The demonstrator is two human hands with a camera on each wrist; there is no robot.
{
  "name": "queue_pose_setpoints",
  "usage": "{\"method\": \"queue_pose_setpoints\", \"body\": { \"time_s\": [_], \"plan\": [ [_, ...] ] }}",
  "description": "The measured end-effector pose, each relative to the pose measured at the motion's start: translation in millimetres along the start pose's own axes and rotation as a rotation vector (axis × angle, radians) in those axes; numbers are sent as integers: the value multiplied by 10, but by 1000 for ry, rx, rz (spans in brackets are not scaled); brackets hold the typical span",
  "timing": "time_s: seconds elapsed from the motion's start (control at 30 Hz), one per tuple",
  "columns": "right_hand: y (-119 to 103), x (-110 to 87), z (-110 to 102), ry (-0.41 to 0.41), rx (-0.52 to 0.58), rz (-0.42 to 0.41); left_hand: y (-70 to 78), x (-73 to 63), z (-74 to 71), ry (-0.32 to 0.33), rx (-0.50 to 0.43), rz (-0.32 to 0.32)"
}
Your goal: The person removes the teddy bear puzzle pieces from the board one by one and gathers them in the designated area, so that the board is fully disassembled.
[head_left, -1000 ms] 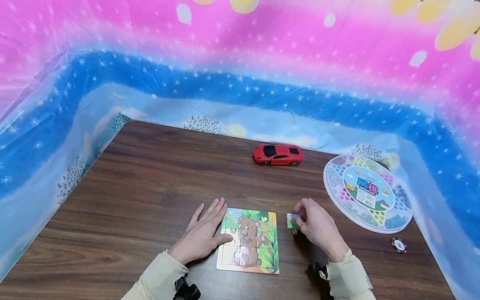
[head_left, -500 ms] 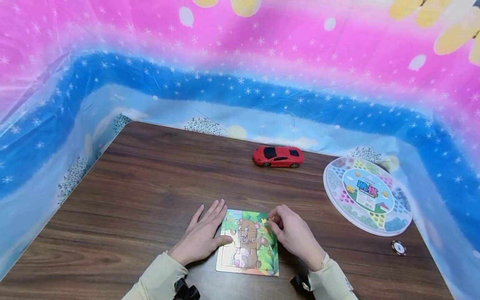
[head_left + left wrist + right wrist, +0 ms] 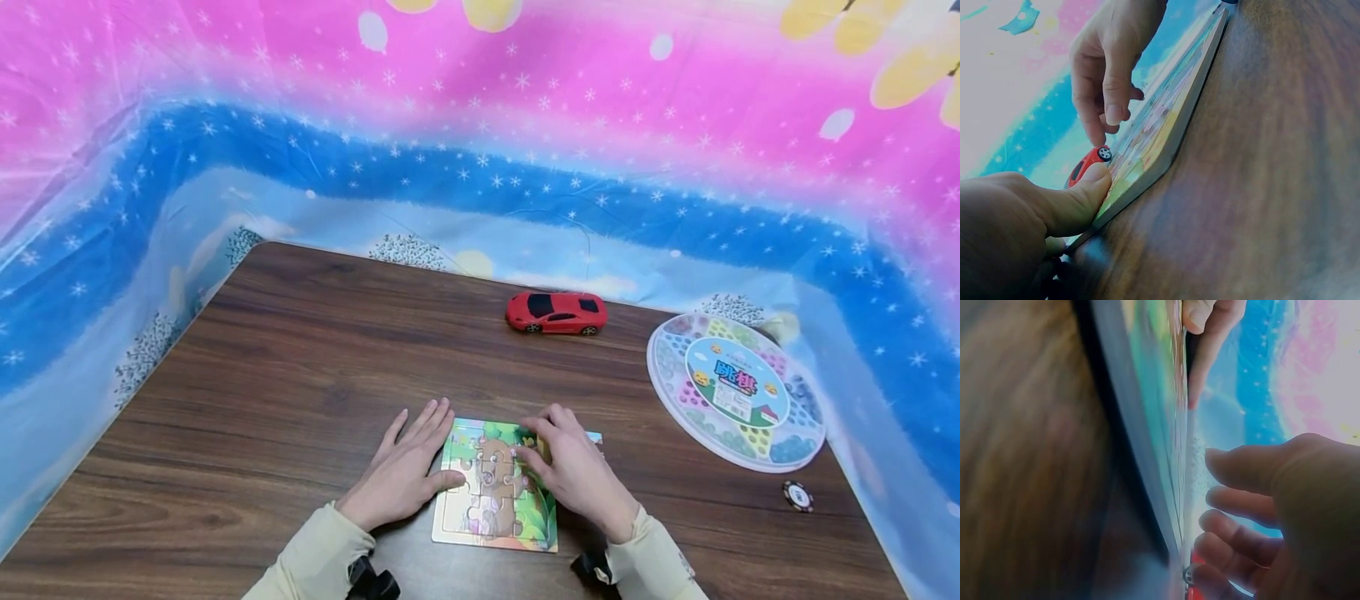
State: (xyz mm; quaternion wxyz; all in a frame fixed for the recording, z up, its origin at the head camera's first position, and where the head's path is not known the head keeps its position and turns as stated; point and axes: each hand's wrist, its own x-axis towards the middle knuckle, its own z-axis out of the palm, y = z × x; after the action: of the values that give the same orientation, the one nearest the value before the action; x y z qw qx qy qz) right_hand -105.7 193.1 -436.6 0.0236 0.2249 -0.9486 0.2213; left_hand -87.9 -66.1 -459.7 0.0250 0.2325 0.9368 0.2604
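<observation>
So L hand (image 3: 405, 477) is lying spread, prob. steadying puzzle (image 3: 495, 504), w/ R hand (image 3: 581, 471) hovering above it, loose & empty.

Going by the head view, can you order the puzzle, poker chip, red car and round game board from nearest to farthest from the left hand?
1. Puzzle: touching the left hand, on its right.
2. Red car: beyond the puzzle, toward the back.
3. Round game board: right of the car.
4. Poker chip: far right, in front of the board.
</observation>
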Motion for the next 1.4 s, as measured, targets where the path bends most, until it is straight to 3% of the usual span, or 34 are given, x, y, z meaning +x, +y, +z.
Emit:
{"method": "queue_pose_setpoints", "body": {
  "time_s": [0.53, 0.8, 1.4],
  "plan": [
    [-24, 5, 86, -28, -71, -63, -4, 9, 0, 1, 6, 4],
    [-29, 4, 102, -4, -83, -86, -1, 7, -11, -2, 5, 0],
    [-42, -8, 120, 7, -138, -82, -8, 0, 5, 9, 14, 7]
  ]
}}
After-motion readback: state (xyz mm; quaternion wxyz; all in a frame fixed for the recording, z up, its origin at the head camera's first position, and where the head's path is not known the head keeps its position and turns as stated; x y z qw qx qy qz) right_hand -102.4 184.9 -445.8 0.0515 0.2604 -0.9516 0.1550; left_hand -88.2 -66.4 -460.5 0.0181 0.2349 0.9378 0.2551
